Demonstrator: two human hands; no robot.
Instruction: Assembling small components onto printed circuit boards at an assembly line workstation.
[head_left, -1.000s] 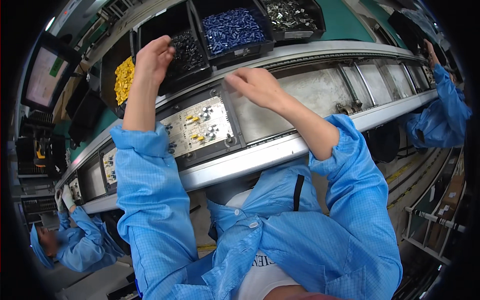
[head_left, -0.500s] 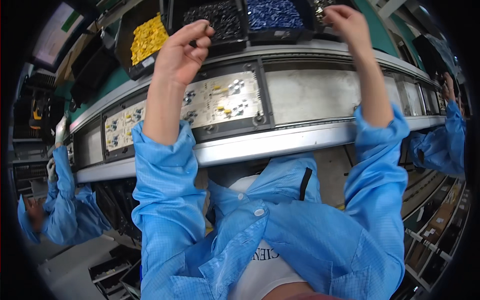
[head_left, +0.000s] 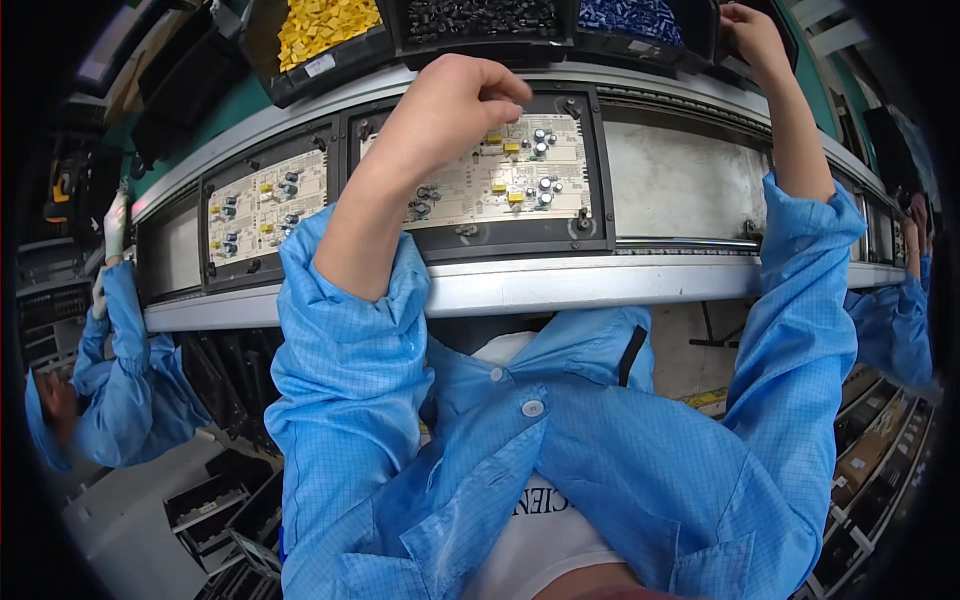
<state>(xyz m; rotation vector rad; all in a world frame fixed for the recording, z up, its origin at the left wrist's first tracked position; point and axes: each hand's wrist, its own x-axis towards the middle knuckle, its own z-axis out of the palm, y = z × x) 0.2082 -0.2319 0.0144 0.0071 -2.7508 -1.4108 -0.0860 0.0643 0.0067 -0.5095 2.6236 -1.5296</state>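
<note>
My left hand [head_left: 445, 112] hangs over a pale circuit board [head_left: 460, 200] in a black carrier frame, its fingers curled and pointing right. Whatever may sit between those fingertips is too small to make out. The board bears yellow blocks and dark round capacitors, and my left hand and forearm hide part of it. Farther right, my right hand [head_left: 752, 38] is at a black bin [head_left: 790, 55] at the far edge, fingers drawn together. What it may hold does not show, and I can hardly see the bin's contents.
Bins of yellow parts [head_left: 325, 30], black parts [head_left: 480, 18] and blue parts [head_left: 630, 18] line the far side. A second framed circuit board [head_left: 265, 215] lies left on the conveyor, with a metal rail [head_left: 570, 285] along its near edge. Co-workers' blue sleeves [head_left: 125, 310] show at both sides.
My left hand has come down from before the bins to above the circuit board. My right hand remains by the far-right bin. The view has shifted, and the boards sit differently in it.
</note>
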